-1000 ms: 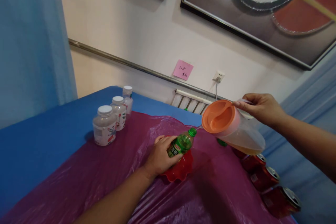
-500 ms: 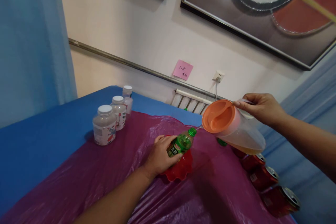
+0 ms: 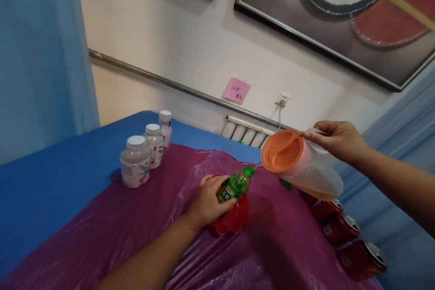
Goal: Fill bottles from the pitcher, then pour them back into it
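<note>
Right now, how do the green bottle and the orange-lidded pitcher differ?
The green bottle is small, green and stands in a red dish, gripped by the left hand. The pitcher is larger, clear with an orange lid, held in the air and tipped spout-first toward the bottle's mouth by the right hand. Both are see-through and hold liquid.

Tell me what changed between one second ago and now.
Nothing visibly moved. The left hand still holds the green plastic bottle over the red scalloped dish, and the right hand keeps the orange-lidded clear pitcher tilted at the bottle's mouth.
</note>
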{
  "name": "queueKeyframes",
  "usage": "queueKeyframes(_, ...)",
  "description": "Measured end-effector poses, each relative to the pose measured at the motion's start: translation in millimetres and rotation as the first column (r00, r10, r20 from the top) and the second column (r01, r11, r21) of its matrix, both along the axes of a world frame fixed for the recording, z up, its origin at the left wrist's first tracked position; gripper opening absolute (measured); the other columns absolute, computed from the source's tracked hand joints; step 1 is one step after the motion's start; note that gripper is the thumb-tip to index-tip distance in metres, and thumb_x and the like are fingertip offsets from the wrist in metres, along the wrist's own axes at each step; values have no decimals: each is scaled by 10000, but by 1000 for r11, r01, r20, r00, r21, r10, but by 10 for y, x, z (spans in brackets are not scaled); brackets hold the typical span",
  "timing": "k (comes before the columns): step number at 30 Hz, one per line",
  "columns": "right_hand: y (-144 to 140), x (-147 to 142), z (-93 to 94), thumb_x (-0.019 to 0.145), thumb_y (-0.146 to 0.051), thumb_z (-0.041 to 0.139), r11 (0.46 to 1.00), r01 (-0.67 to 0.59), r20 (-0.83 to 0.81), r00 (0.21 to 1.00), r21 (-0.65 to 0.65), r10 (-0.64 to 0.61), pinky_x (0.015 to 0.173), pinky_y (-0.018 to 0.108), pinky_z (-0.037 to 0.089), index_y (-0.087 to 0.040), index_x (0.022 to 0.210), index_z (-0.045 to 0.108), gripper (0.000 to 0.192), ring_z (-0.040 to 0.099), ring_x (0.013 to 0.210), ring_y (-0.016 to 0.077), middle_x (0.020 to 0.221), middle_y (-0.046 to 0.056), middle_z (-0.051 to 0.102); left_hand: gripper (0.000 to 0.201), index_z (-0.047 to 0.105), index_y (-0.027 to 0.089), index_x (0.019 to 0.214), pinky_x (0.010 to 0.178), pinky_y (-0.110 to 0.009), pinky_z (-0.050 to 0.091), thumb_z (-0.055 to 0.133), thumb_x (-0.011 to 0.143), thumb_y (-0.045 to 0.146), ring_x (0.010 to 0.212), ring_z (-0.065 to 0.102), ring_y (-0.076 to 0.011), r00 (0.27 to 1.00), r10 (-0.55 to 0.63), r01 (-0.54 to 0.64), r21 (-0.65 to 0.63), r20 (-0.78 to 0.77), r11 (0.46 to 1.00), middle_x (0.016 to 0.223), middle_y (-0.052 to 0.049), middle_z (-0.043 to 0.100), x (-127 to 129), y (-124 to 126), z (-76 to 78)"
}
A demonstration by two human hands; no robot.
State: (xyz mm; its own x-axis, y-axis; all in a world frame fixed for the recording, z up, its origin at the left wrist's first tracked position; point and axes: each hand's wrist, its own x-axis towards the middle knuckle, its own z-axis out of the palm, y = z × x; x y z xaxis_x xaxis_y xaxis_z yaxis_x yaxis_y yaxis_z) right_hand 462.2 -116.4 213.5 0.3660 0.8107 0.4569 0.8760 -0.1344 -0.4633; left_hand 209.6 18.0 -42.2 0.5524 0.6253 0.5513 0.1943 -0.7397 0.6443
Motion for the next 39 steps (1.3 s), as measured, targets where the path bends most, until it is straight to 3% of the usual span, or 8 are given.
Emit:
queueKeyframes(11,7,23,-2,615,-837,699,1000,-8,31,999,-9,9,434,250,254,-207,535,525,658,337,478,98,495,-39,373,541,632,251,1216,1108,-488,367,790,702,313,1117,652,-278,1000,-16,16,7,9,1000,1187,-50,737,-2,-7,11)
queueKeyframes(39,2,-5,16,538,-895,685,1000,18,23,1000,-15,-17,434,239,240,-192,515,534,719,325,476,86,492,-39,362,540,627,244,1207,1105,-484,358,798,698,305,1108,659,-272,1000,-22,22,16,14,1000,1182,-43,738,2,-3,-3)
